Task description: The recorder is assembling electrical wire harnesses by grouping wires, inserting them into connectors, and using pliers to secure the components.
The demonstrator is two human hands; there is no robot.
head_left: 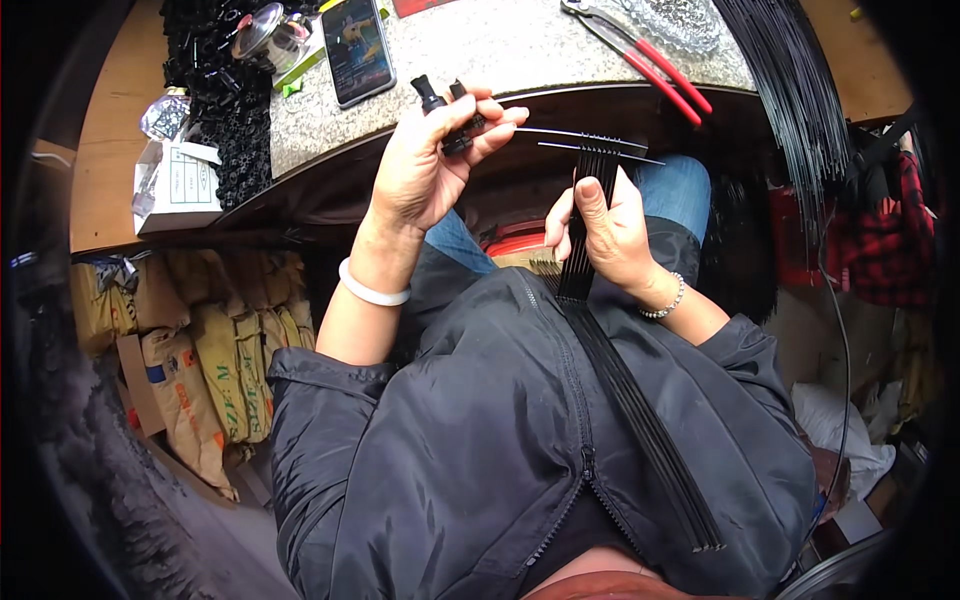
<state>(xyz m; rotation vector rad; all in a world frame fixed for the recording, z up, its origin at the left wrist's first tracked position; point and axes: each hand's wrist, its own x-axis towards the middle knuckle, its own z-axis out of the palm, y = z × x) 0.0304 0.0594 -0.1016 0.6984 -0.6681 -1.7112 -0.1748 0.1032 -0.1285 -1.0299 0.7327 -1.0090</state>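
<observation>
A dark zip-front jacket (450,400) fills the foreground below a workbench (480,60) topped in speckled pale stone, with brown wood at its left end. A left hand (425,160), wearing a white bracelet (372,285), holds small black parts (430,95) among its half-curled fingers at the bench's front edge. A right hand (610,230), in a beaded bracelet (667,299), closes around a bundle of thin black rods (640,400), which slants from just below the bench down across the jacket. Two slender rods (570,134) cross the bundle's upper end, one reaching near the left fingertips.

On the bench, a phone (358,50) stands between a heap of black parts (240,130) and red-handled pliers (660,75), whose grips overhang the edge. At right, dark strands (790,90) spill over the side beside a red-and-black checked cloth (885,245). The bench's dark front edge curves past the knees; both hands work in the gap between it and the jacket, bounded at left by packed sacks (240,350).

Printed lettering marks several sacks, a white box (182,190) at the bench's left corner bears a printed panel, and the phone's screen is lit.
</observation>
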